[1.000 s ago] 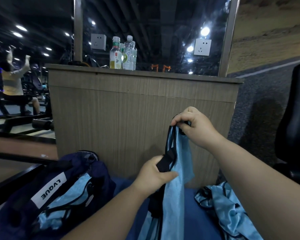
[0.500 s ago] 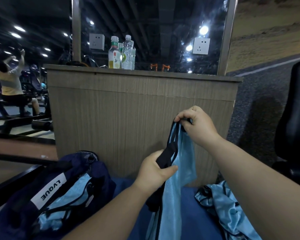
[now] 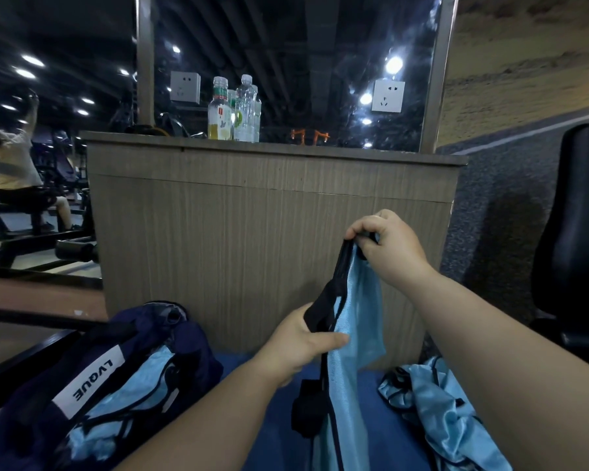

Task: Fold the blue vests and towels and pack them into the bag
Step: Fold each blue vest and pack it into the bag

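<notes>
The blue vest [image 3: 357, 311] is remaining almost where it was a second ago, hanging above the middle of the blue mat [image 3: 378, 436]. The right hand [image 3: 391, 246] is pinching its black top trim; the left hand [image 3: 300, 345] is gripping the trim lower down. The open bag [image 3: 82, 385] is lying at the mat's left edge, a crumpled vest [image 3: 436, 409] at its right edge.

Dim overall, lit by round ceiling spots [image 3: 32, 60] upper left. Blown-out glare in mirror panel [image 3: 393, 64]. Heavy wide-angle bending toward edges. Motion blur on person [image 3: 12, 161] far left. Sharp enough in foreground.
</notes>
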### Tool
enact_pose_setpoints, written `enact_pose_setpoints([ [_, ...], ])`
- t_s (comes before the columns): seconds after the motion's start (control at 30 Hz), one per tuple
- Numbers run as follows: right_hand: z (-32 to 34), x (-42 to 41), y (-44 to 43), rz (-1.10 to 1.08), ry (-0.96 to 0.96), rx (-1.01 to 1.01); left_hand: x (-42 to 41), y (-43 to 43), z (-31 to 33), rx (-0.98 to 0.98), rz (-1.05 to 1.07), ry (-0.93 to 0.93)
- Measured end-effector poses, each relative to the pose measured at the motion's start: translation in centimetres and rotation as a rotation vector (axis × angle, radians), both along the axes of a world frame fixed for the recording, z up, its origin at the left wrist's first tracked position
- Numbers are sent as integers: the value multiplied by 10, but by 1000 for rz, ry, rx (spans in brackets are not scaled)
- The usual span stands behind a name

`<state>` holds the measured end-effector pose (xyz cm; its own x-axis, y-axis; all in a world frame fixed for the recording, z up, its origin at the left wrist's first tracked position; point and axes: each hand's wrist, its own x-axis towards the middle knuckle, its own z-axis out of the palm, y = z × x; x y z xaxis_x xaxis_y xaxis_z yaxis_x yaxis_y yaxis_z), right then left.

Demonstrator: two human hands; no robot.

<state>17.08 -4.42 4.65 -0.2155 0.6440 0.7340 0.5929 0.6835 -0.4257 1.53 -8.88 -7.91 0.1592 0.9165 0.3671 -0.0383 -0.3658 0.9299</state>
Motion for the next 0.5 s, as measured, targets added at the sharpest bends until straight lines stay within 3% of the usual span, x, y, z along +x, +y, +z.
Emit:
enact_pose_setpoints([
  [0.27, -8, 19, 14, -158, 61, -56, -17, 5, 12, 24, 87, -4],
  [0.4, -10, 32, 22, -301, 44, -99, -38, 9, 18, -47, 155, 304],
  [0.5, -13, 45, 28, -439, -55, -128, -48, 9, 21, -84, 165, 396],
])
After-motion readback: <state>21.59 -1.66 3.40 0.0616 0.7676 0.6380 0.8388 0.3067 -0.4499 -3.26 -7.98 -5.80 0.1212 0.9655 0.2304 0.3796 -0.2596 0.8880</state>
